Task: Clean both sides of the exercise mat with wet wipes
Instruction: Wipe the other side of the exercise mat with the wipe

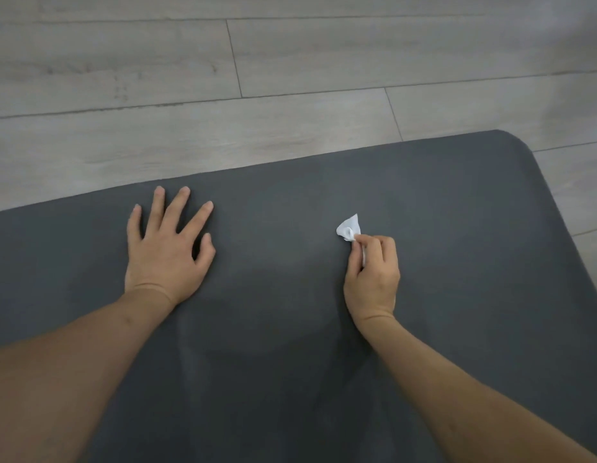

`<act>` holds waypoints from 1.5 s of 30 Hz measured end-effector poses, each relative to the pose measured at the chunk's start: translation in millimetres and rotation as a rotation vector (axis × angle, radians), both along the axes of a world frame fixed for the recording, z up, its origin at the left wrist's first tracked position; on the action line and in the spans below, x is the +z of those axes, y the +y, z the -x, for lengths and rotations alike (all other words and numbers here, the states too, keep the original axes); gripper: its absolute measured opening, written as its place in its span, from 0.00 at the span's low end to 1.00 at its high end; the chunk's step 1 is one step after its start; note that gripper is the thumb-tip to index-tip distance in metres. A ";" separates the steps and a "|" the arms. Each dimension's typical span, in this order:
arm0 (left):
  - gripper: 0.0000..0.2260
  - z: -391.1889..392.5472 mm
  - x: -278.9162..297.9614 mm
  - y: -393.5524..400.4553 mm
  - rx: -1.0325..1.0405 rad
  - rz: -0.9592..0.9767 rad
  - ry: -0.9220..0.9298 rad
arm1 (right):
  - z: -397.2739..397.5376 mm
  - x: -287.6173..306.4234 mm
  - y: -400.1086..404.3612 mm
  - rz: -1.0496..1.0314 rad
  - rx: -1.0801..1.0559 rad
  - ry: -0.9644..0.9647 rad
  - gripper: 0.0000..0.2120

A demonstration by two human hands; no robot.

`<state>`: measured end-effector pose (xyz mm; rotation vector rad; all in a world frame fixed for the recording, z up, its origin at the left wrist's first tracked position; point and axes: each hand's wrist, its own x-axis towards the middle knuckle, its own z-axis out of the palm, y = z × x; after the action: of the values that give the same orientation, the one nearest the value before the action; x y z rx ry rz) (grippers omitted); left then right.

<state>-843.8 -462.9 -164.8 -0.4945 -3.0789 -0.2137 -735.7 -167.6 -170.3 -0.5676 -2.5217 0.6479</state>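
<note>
Reaching forward from the near edge, both my forearms lie over the dark grey exercise mat (pixel 457 228). My left hand (pixel 166 248) presses flat on the mat with the fingers spread and straight, holding nothing. My right hand (pixel 372 275) is curled and pinches a crumpled white wet wipe (pixel 348 227); its free tip sticks out past my fingers, against the mat surface. Farther on, the far edge and the rounded far right corner of the mat meet the light wooden floor (pixel 290 61).

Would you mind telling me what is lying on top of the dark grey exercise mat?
On the dark grey exercise mat, the left hand rests flat; the right hand pinches a crumpled white wet wipe. The mat's underside is hidden.
</note>
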 end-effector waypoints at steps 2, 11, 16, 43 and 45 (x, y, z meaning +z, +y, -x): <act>0.20 -5.0 3.4 1.3 -0.046 -0.021 0.092 | 1.1 1.4 0.1 0.015 -0.017 -0.023 0.05; 0.26 -126.3 9.9 11.0 0.063 0.055 -0.165 | -1.3 7.3 1.2 0.054 -0.049 -0.032 0.04; 0.27 -127.9 -2.7 12.8 0.097 0.113 -0.114 | -0.8 1.5 2.7 0.020 -0.061 0.015 0.04; 0.27 -128.8 -6.8 10.5 0.046 0.078 -0.058 | -31.1 29.7 23.2 -0.249 0.005 -0.269 0.07; 0.27 -128.3 -6.6 11.2 0.052 0.083 -0.057 | -31.3 38.8 55.7 -0.145 -0.260 -0.255 0.05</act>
<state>-715.5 -451.7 -171.4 -0.4169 -3.1623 -0.1014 -704.4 -112.0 -131.5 -0.9561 -2.6331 0.3107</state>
